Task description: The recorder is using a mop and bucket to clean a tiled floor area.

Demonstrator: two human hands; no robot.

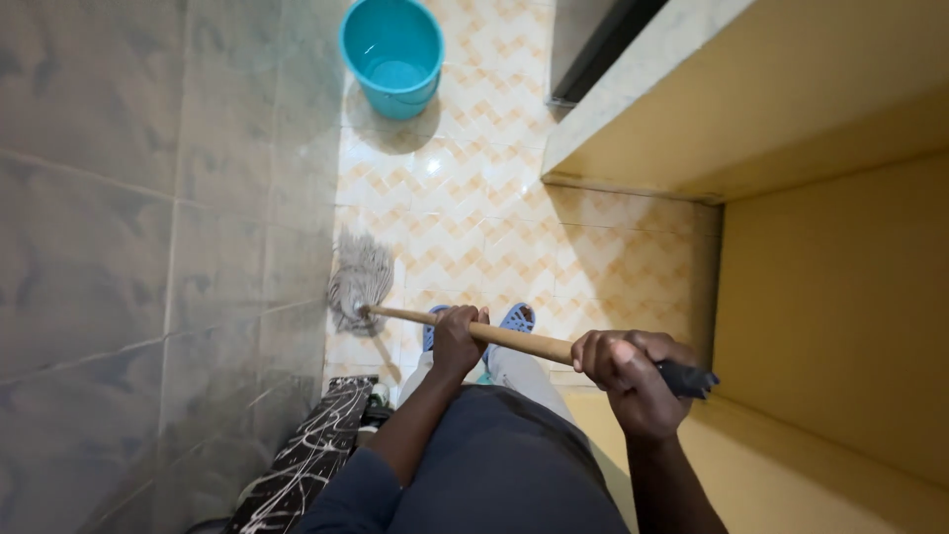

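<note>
The grey tiled wall (119, 247) fills my left, a yellow wall (840, 316) my right, and the patterned floor (494, 218) between them shines wet up to the blue bucket (392, 54) far ahead; I judge most of it mopped, with the near strip by my feet left. My mop (361, 282) head rests against the left wall's foot. My left hand (457, 341) fingers wrap tight round mid-handle, my right hand (628, 376) closed near its dark end.
</note>
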